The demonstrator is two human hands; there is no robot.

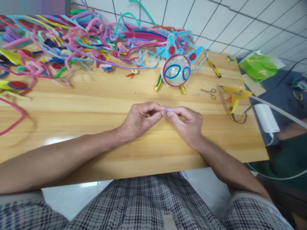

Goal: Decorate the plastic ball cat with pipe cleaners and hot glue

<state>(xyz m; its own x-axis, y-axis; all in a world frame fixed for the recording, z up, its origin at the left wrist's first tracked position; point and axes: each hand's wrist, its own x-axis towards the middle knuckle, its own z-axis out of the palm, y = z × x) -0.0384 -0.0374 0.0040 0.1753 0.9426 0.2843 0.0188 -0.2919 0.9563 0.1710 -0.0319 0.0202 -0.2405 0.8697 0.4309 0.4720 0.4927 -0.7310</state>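
Fingertips of the bare left hand (139,119) and right hand (189,124) pinch a short, fuzzy lilac strip (169,110) between them over the pale wooden table (153,150), apparently for fine control, and I note a yellow plastic glue gun (235,96) near three o'clock, presumably set within reach.
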